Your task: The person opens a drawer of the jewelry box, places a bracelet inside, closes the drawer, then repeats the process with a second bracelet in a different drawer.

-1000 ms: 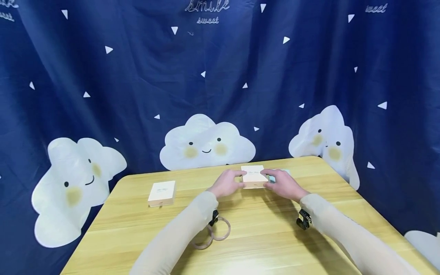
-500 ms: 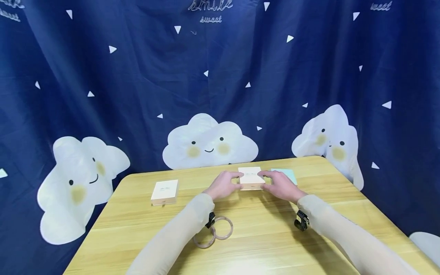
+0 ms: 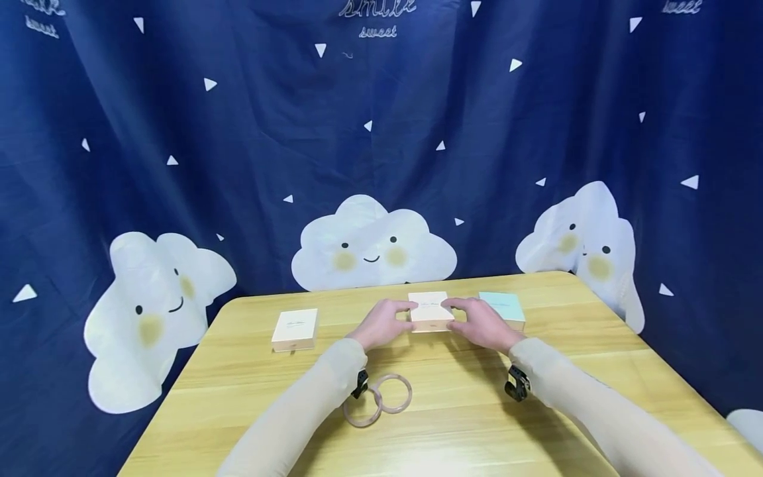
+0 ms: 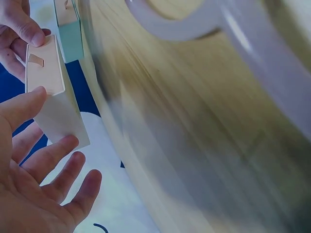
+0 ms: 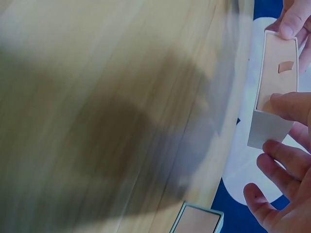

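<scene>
Compared with a second ago, the white rectangular box with a pale pink front panel has shifted left and slightly nearer the person. The mint-green rectangular box with a pale pink front, then mostly covered by the right hand, now shows well, just right of it. Unmoved on the wooden tabletop: a second white rectangular box, well apart to the left, and two glossy mauve rings, the nearer ring touching or overlapping the farther ring. Containers: held box looks closed, pink panel seated within its white outer shell, small pale pink tab at the panel's middle; contents hidden. Mint box likewise has its pink panel inside the green rim; interior not visible. Held box lies between the two hands, toward the table's far edge. Left hand pinches its left end, thumb against the pink panel; right hand pinches the right end the same way, remaining fingers of both spread loosely. Cannot tell whether the box's underside touches the table.
</scene>
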The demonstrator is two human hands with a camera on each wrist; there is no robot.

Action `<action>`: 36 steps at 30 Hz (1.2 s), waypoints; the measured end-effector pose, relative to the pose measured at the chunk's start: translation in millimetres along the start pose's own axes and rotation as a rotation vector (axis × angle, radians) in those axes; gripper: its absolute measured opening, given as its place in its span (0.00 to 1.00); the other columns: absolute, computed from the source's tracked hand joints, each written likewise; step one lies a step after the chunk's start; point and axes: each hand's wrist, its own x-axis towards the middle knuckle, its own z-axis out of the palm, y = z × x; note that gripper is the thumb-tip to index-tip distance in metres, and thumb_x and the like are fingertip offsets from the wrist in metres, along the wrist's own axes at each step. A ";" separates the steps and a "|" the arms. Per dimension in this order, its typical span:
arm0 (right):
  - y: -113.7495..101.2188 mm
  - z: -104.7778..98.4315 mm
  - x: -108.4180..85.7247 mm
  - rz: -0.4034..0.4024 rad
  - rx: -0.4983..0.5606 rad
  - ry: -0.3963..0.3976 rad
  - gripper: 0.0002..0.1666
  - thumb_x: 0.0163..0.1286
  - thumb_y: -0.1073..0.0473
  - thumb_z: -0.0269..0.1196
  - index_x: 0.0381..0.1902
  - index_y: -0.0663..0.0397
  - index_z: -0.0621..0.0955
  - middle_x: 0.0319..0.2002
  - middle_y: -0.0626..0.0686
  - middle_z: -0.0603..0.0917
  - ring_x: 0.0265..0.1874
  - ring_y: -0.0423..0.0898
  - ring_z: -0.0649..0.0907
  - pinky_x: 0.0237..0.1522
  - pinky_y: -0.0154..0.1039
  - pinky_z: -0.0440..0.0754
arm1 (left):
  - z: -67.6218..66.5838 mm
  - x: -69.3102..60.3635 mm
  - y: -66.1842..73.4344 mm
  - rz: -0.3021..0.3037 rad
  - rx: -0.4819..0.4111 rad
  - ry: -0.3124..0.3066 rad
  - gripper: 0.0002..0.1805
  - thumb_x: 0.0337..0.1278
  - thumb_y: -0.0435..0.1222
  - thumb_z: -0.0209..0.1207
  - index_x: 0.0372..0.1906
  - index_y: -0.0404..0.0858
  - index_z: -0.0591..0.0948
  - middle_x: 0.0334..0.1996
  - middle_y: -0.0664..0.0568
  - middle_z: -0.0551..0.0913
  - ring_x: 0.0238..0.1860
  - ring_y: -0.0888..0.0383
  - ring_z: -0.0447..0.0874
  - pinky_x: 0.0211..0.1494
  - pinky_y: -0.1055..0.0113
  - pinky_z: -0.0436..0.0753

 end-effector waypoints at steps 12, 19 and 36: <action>-11.0 13.1 6.8 0.018 0.017 -0.038 0.28 0.65 0.57 0.70 0.63 0.52 0.80 0.61 0.56 0.83 0.60 0.57 0.82 0.62 0.57 0.77 | -5.9 -12.7 -9.5 -0.040 -0.006 0.005 0.29 0.61 0.43 0.67 0.68 0.50 0.77 0.67 0.54 0.78 0.70 0.53 0.73 0.73 0.54 0.70; -13.8 21.2 10.6 0.016 0.017 -0.047 0.27 0.65 0.57 0.71 0.62 0.51 0.81 0.60 0.56 0.83 0.59 0.57 0.82 0.61 0.56 0.78 | -7.4 -18.6 -15.6 -0.045 -0.024 0.009 0.29 0.61 0.42 0.67 0.68 0.48 0.77 0.66 0.52 0.78 0.69 0.52 0.73 0.73 0.53 0.69; -20.7 37.9 20.3 0.018 0.043 -0.064 0.27 0.65 0.58 0.71 0.62 0.50 0.81 0.60 0.55 0.84 0.52 0.51 0.84 0.54 0.51 0.79 | -10.5 -25.0 -33.9 -0.085 -0.014 0.015 0.29 0.61 0.42 0.68 0.67 0.50 0.78 0.67 0.53 0.78 0.70 0.51 0.72 0.73 0.52 0.69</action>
